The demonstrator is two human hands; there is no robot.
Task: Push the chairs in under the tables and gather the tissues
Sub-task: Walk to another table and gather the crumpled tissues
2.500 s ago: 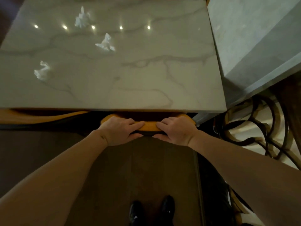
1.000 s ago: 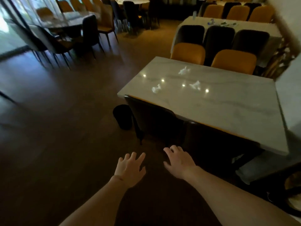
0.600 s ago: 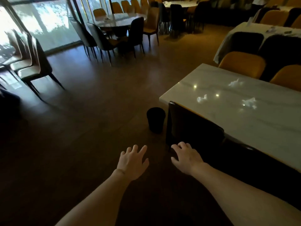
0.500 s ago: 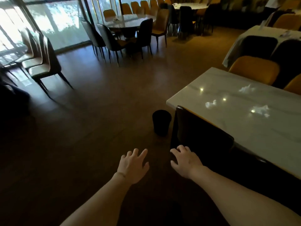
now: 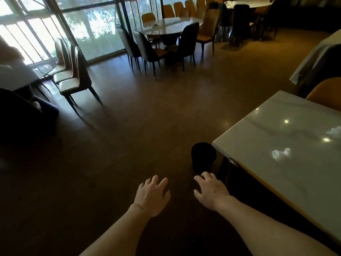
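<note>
A grey marble table (image 5: 262, 137) fills the right side. One crumpled white tissue (image 5: 280, 153) lies on it near the front edge, and another tissue (image 5: 335, 131) is cut off by the right border. A dark chair (image 5: 232, 174) stands tucked at the table's near side, mostly lost in shadow. My right hand (image 5: 212, 191) hovers open beside that chair's back, fingers spread. To its left my left hand (image 5: 152, 195) is held out open over the dark floor, holding nothing.
A small black bin (image 5: 203, 157) stands on the floor by the table's corner. An orange chair (image 5: 325, 94) sits at the table's far side. Stacked chairs (image 5: 73, 76) stand at the left by the windows. A round table (image 5: 166, 24) with chairs is farther back.
My hands have let go of the orange chair they pushed under the table. The view has swung left along the table, so the tissues have slid to the right edge. Both hands stay open.
</note>
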